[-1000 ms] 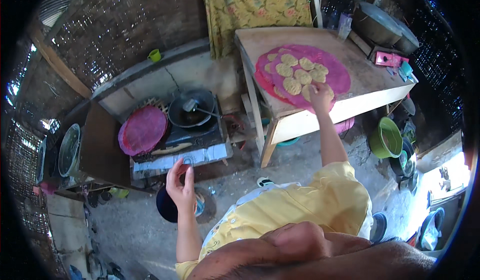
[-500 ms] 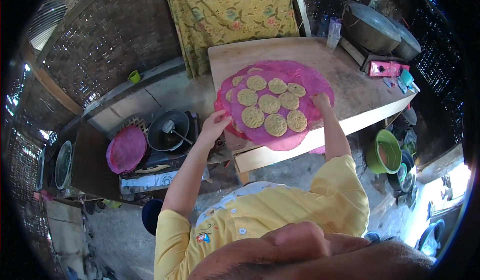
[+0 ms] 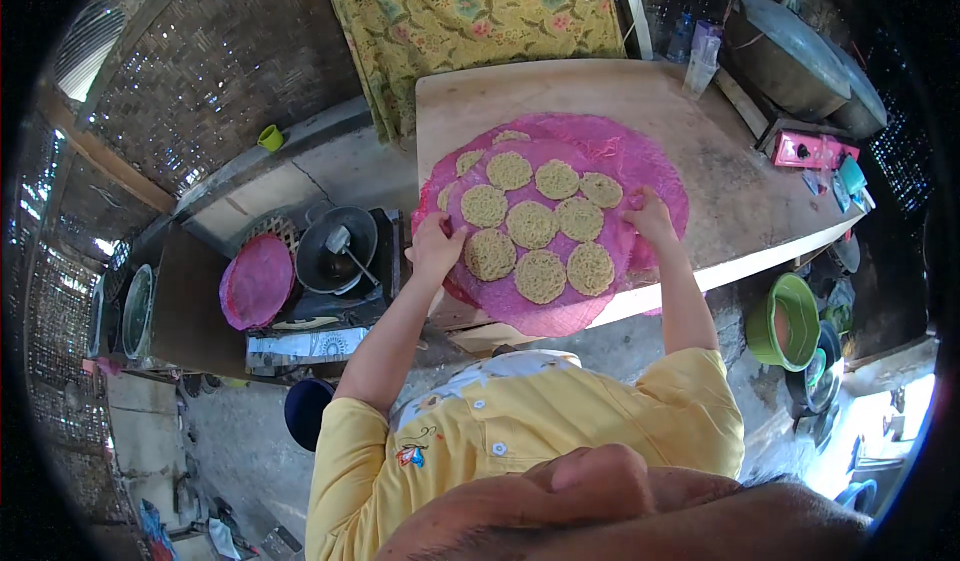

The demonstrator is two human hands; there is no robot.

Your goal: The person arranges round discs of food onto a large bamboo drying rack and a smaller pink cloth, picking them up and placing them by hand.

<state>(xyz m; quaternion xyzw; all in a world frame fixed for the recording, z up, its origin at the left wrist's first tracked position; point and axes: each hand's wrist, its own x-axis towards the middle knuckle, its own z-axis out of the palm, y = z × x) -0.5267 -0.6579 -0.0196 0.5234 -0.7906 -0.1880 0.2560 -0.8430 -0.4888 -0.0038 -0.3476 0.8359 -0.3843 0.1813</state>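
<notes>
Head view: both hands, left hand (image 3: pixel 436 246) and right hand (image 3: pixel 648 216), have fingers grasping the pink tray (image 3: pixel 560 306) of noodle cakes (image 3: pixel 530 224). Tilted, the cakes could slide off the surface (image 3: pixel 740 191).

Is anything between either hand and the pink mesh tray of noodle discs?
Nothing visible. The left hand rests on the left edge of the pink mesh tray and the right hand on its right edge; the noodle discs lie between them.

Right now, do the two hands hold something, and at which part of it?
Both hands grip the pink round tray of noodle discs: the left hand at its left rim, the right hand at its right rim.
</notes>
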